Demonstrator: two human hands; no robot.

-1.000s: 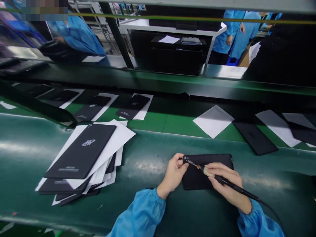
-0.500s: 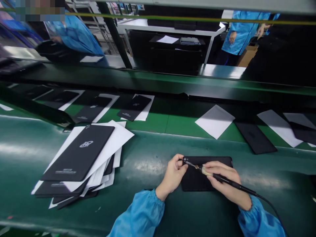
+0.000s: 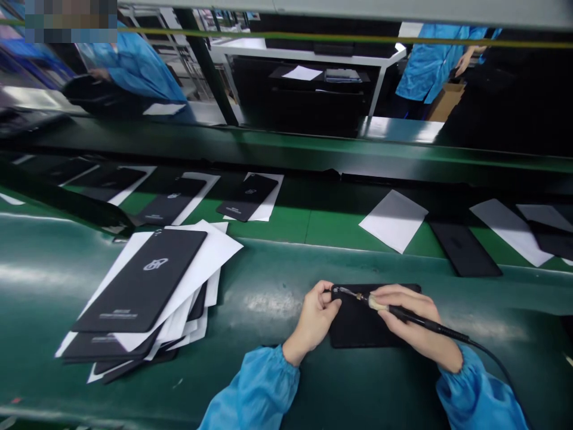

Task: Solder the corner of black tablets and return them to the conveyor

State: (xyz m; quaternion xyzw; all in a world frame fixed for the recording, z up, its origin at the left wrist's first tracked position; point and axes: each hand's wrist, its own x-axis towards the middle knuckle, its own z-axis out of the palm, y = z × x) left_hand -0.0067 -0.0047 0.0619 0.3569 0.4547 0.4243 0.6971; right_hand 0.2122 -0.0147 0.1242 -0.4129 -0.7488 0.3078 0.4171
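A black tablet back cover [image 3: 364, 325] lies flat on the green bench in front of me. My left hand [image 3: 317, 313] pinches its upper left corner between thumb and fingers. In my right hand [image 3: 414, 322] is a soldering iron [image 3: 403, 315], gripped like a pen, with its cable trailing to the lower right. The iron's metal tip points at the corner beside my left fingertips. Whether the tip touches the cover I cannot tell. To the left, a stack of black covers [image 3: 145, 286] with white sheets between them rests on the bench.
Beyond the bench runs a green belt [image 3: 308, 224] carrying covers and white sheets [image 3: 396, 221]. A dark slanted post [image 3: 85, 206] stands behind the stack. Two people in blue smocks [image 3: 143, 68] are across the line.
My right hand and the soldering iron have shifted slightly right. My left hand stays at the corner. Covers and sheets on the belt have moved a little to the right.
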